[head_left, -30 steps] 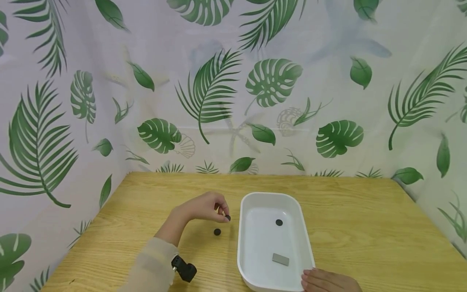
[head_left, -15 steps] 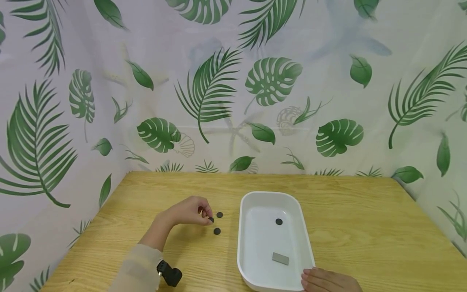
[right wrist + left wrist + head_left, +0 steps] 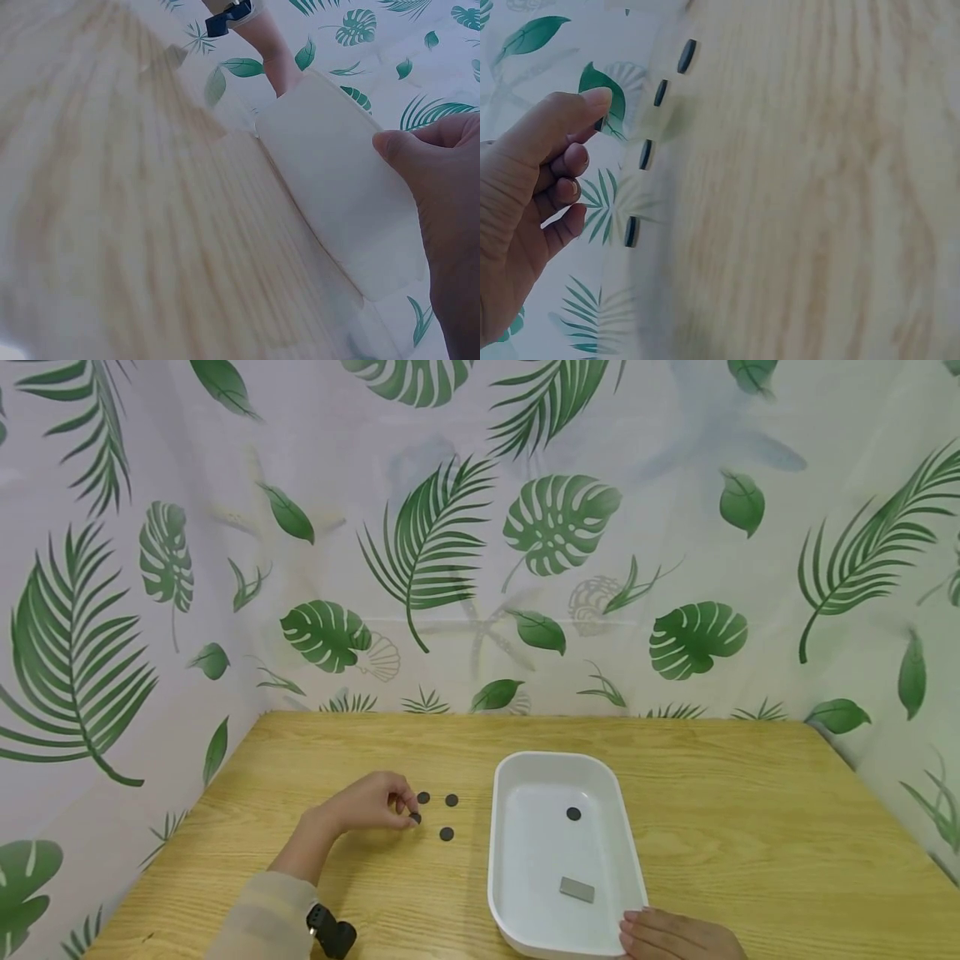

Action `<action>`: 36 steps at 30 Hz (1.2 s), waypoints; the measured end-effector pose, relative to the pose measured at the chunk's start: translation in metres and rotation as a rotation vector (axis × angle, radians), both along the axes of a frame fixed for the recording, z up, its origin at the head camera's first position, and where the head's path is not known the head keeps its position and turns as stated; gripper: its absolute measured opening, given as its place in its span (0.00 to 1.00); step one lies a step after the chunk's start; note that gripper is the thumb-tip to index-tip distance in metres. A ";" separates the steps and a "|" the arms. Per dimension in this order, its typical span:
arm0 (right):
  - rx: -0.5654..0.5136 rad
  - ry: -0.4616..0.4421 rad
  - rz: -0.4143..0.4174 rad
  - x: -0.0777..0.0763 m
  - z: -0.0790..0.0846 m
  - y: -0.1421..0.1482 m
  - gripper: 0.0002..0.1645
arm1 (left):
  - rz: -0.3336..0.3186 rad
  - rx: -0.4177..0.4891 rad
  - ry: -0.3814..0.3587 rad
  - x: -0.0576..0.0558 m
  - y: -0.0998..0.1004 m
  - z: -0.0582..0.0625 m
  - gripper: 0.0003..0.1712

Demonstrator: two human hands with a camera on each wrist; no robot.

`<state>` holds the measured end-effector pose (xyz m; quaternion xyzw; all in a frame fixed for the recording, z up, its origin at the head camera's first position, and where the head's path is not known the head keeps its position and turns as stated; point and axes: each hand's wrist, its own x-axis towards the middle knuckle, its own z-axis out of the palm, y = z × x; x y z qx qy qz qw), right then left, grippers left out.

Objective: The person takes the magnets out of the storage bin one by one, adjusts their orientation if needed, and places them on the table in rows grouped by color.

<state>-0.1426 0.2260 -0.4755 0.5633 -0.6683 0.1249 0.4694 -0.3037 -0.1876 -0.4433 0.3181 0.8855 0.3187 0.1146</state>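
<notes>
My left hand (image 3: 371,802) pinches a small black disc (image 3: 416,818) between thumb and fingertips, low over the table left of the white tub. Three more black discs lie on the wood: one (image 3: 423,797) by the fingertips, another (image 3: 452,800) to its right, the third (image 3: 447,834) nearer the front. In the left wrist view, several discs (image 3: 646,154) appear edge-on beyond the hand. My right hand (image 3: 678,935) grips the near right corner of the white tub (image 3: 491,852), its thumb (image 3: 390,144) against the outer wall. Inside the tub lie a black disc (image 3: 573,814) and a grey rectangular block (image 3: 577,889).
The wooden table (image 3: 750,827) reaches back to a leaf-printed curtain (image 3: 480,568) that also closes off both sides. A black wrist device (image 3: 332,933) is worn at the left sleeve (image 3: 262,914).
My left hand has moved left, away from the tub, with a disc at its fingertips. Two more discs now show on the table behind it. My right hand stays on the tub.
</notes>
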 end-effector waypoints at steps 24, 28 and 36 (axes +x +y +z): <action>-0.036 0.044 0.050 0.000 0.001 -0.004 0.18 | 0.043 -0.082 0.062 0.005 0.002 -0.026 0.02; -0.059 0.066 0.068 -0.001 0.009 -0.008 0.16 | 0.051 -0.067 0.044 0.003 0.001 -0.027 0.02; -0.078 0.032 0.070 0.001 0.012 -0.011 0.15 | 0.050 -0.076 0.040 0.003 0.000 -0.026 0.03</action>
